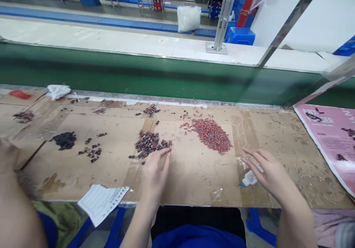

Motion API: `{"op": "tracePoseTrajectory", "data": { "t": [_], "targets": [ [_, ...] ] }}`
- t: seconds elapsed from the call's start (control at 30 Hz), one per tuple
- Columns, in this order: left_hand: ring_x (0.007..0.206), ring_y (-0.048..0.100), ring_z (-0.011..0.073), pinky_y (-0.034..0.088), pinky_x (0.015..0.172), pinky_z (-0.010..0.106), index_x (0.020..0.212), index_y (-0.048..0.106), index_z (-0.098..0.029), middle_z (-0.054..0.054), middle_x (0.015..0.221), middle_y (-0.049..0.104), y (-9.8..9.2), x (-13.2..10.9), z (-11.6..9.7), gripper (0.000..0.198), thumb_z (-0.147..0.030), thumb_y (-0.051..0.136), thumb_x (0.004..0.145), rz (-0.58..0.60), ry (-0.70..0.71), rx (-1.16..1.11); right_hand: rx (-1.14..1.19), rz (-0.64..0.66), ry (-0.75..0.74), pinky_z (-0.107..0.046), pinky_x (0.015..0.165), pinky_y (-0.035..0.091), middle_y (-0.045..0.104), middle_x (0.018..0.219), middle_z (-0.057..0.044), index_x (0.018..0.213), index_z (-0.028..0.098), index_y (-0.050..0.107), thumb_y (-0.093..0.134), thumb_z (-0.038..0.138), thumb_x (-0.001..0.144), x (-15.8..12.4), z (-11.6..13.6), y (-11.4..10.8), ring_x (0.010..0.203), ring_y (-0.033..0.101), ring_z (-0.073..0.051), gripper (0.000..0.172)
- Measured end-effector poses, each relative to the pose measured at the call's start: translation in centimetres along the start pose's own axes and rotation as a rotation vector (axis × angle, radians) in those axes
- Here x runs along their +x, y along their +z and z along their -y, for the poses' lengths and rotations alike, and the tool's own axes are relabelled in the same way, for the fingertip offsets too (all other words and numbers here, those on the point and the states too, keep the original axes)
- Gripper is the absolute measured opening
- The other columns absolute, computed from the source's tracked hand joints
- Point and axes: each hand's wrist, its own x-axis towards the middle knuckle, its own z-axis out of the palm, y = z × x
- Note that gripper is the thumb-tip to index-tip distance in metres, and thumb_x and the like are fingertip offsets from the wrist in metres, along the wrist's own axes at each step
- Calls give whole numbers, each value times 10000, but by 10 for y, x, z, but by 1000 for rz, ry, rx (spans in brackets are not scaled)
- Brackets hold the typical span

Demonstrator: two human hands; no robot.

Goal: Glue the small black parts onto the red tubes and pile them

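My left hand (155, 172) has its thumb and fingertips brought together at the right edge of a pile of small dark and red parts (148, 142). Whatever is between those fingertips is too small to make out. To the right, my right hand (267, 174) is held with thumb and fingers apart, and no object shows between them. Partly under it lies a small white squeeze bottle (249, 177) with a blue tip. Between and beyond my hands spreads a larger heap of tiny red and grey pieces (212, 134).
Cardboard (191, 181) covers the bench. A black pile (65, 140) lies left, near a co-worker's arm (19, 207). A printed sheet (102, 201) overhangs the front edge. Behind runs a green belt (138, 74); a pink poster (330, 144) lies right, below a slanting metal post (291, 22).
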Motion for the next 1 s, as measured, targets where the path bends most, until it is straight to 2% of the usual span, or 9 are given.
{"op": "tracePoseTrajectory", "data": {
  "t": [0.1,0.2,0.3,0.37,0.43,0.53,0.63,0.8,1.0],
  "targets": [
    [971,644,252,501,916,421,953,674,-195,105,973,724,-19,13,22,291,-439,544,860,-84,-11,145,-130,56,47,-464,895,541,659,1111,-133,1224,249,650,443,241,907,-21,-35,-2,1050,639,-302,378],
    [1080,594,296,410,1030,500,1039,642,-176,144,1063,684,-46,25,37,392,-500,532,848,-208,-89,287,-146,146,68,-488,952,514,618,1205,-117,1247,292,640,454,106,788,-39,-52,8,1156,594,-302,529],
    [1300,418,397,302,1069,620,1199,570,-115,246,1313,525,-73,36,50,513,-487,483,857,-311,-378,474,-124,186,60,-481,971,507,589,1266,-118,1278,296,619,471,82,741,-47,-54,17,1205,566,-303,596],
    [1356,305,463,288,1027,682,1294,490,-80,308,1453,340,-87,43,58,631,-514,499,836,-279,-619,550,-111,219,49,-482,968,509,584,1281,-122,1289,293,610,477,100,762,-48,-52,19,1204,569,-306,577],
    [1367,248,491,299,990,700,1373,383,-42,341,1501,216,-97,51,66,787,-575,515,809,-200,-738,574,-108,238,44,-480,960,515,593,1274,-122,1286,289,612,482,115,770,-46,-51,19,1195,580,-305,560],
    [1382,198,480,276,1021,675,1418,280,-12,336,1501,202,-102,64,77,876,-596,511,807,-153,-656,590,-105,228,37,-471,959,521,612,1261,-120,1276,274,617,486,131,772,-46,-52,17,1185,595,-299,540],
    [1362,250,449,255,1064,624,1348,396,-44,292,1458,308,-103,74,89,695,-495,512,832,-181,-539,613,-86,211,52,-467,946,533,640,1221,-128,1248,259,630,500,191,808,-48,-53,15,1147,621,-299,465],
    [1275,389,415,317,1039,564,1040,572,-93,237,1233,529,-107,85,102,368,-383,439,856,-204,-521,671,-61,177,72,-473,947,535,652,1202,-135,1237,253,628,508,230,834,-55,-54,12,1126,636,-299,421],
    [982,576,359,433,878,487,679,454,-201,130,807,583,-109,82,98,206,-319,390,835,-181,-520,747,-68,176,88,-478,951,535,648,1216,-120,1260,269,611,524,202,806,-58,-57,15,1146,628,-301,468]
  ]
}}
